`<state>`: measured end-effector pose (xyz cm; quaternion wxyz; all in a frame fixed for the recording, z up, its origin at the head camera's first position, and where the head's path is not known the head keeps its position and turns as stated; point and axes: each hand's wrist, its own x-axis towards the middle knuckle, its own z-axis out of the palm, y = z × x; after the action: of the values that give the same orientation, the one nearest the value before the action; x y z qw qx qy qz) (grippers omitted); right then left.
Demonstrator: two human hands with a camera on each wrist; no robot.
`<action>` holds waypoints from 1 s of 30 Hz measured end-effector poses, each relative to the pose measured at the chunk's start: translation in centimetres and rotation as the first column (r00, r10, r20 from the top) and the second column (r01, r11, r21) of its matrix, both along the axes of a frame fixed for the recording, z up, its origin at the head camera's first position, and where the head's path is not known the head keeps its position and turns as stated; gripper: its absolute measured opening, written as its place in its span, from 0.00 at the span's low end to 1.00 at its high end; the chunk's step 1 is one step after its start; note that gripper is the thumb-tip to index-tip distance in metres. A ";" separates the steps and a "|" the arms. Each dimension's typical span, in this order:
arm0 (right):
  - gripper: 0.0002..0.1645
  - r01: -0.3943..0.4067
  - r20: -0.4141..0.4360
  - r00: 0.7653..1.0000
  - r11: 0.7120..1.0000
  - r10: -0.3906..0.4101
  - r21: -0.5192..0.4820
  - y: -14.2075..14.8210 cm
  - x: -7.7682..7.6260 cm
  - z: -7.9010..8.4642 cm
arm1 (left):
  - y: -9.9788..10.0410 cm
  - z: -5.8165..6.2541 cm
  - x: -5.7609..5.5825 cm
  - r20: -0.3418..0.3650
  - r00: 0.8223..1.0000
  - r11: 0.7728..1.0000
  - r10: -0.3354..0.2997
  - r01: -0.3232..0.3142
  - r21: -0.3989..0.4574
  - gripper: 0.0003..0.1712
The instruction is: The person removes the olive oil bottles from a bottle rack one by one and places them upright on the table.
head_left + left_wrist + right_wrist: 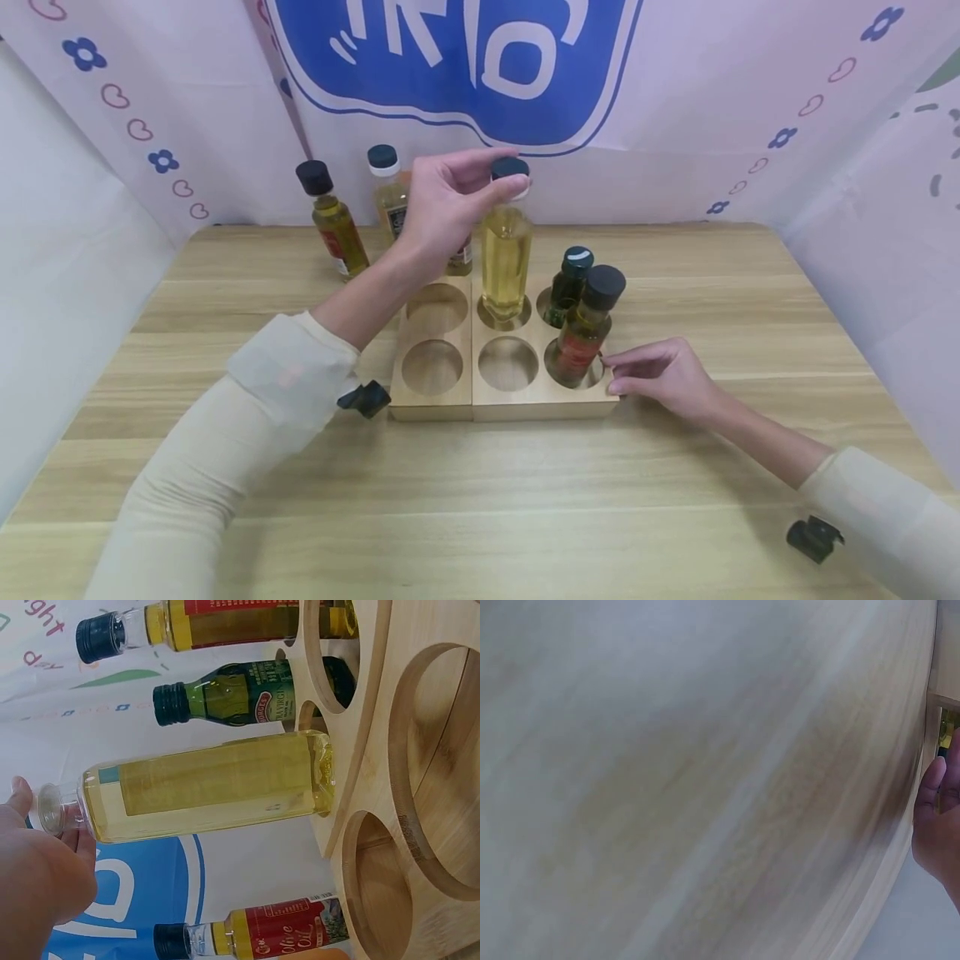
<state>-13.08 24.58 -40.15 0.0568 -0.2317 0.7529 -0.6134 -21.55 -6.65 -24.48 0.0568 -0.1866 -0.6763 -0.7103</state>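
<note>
My left hand (442, 200) grips a tall clear bottle of pale yellow oil (506, 258) by its dark cap and neck. The bottle stands nearly upright, its base at the back middle hole of a wooden rack (431, 407); in the left wrist view its base shows by the hole's rim. With thumb and fingers, my right hand (667, 379) holds the rack's front right corner. Beside that hand a red-labelled oil bottle (581, 346) leans in the front right hole. Behind it, a small dark green bottle (567, 287) sits in the back right hole.
Behind the rack, at the left, stand a dark-capped oil bottle with a red label (339, 233) and a white-necked bottle (388, 196). Another bottle (460, 258) is partly hidden by my left hand. A printed cloth (660, 100) hangs at the back of the wooden table (480, 517).
</note>
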 end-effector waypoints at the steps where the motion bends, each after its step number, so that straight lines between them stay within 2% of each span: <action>1: 0.17 0.000 0.002 1.000 1.000 0.000 0.000 0.0 0.0 0.0 | 0.0 0.1 0.0 -0.003 1.000 1.000 0.002 -0.002 0.004 0.17; 17: 0.17 -0.008 -0.001 1.000 1.000 0.008 -0.012 0.0 0.0 0.0 | 0.1 1.0 -0.1 -0.055 0.996 0.998 0.065 -0.065 -0.006 0.17; 22: 0.17 -0.012 -0.004 1.000 1.000 0.012 -0.019 0.0 0.0 -0.1 | 0.1 1.3 -0.1 -0.044 0.997 0.998 0.065 -0.064 0.019 0.17; 30: 0.17 -0.017 0.000 1.000 1.000 0.017 -0.021 0.0 0.0 -0.1 | 0.0 1.7 -0.5 -0.066 0.995 0.997 0.072 -0.070 0.034 0.18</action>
<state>-13.07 24.63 -40.24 0.0593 -0.2386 0.7444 -0.6209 -22.02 -6.61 -22.77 0.1076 -0.1851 -0.6688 -0.7119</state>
